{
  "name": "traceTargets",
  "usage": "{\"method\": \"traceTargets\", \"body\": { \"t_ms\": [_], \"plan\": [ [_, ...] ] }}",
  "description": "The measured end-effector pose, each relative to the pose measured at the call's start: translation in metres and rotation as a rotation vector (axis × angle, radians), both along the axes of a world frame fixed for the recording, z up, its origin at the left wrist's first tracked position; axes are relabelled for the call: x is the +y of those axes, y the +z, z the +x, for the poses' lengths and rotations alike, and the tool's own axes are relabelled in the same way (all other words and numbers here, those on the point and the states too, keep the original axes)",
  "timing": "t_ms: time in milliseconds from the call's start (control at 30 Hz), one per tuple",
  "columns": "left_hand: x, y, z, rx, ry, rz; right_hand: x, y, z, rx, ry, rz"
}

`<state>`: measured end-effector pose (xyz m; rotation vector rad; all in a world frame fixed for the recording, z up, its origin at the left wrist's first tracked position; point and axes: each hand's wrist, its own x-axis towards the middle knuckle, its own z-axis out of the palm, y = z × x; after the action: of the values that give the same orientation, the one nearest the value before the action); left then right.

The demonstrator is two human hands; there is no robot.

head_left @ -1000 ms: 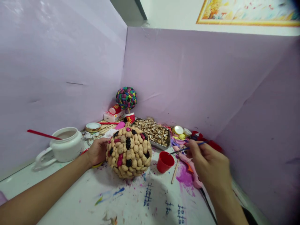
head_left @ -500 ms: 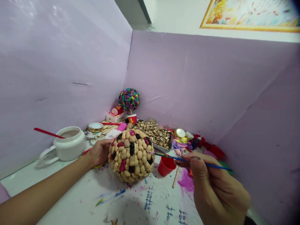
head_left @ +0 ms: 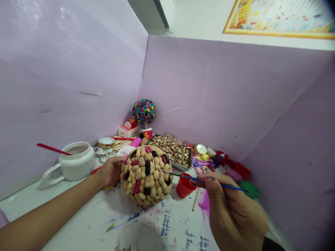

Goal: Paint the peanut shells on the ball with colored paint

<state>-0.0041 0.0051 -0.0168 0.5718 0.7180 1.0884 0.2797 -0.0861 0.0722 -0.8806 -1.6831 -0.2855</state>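
Observation:
A ball covered in peanut shells (head_left: pixel 153 174) is held up over the white table, some of its shells painted black or magenta and the others bare. My left hand (head_left: pixel 112 171) grips it from the left side, with the fingertips hidden behind it. Between the thumb and fingers of my right hand (head_left: pixel 230 205) is a thin blue paintbrush (head_left: pixel 191 177). Its tip is at the ball's right side, on or very close to a bare shell. Just beyond the brush stands a red cup (head_left: pixel 185 188).
A white mug (head_left: pixel 77 162) with a red stick stands left. Behind the ball are a metal tray (head_left: pixel 180 166) of shell pieces and a multicoloured ball (head_left: pixel 144 111) on a stick in a red cup. Balloons, lids and a green dish (head_left: pixel 250 189) lie right.
My right hand has moved a little left with the paintbrush, and the brush tip has shifted slightly left over the ball. My left hand and the ball have hardly moved.

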Motion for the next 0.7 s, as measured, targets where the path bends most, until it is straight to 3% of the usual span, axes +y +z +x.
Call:
{"method": "traceTargets", "body": {
  "t_ms": [400,700],
  "plan": [
    [0.0012,-0.0006,-0.0001,0.014,0.014,-0.018,0.0000,0.0013,0.0025,-0.058,0.023,-0.005],
    [-0.0001,0.0007,0.0005,0.019,0.023,-0.027,0.0024,0.0005,-0.0006,0.010,0.047,-0.035]
  ]
}}
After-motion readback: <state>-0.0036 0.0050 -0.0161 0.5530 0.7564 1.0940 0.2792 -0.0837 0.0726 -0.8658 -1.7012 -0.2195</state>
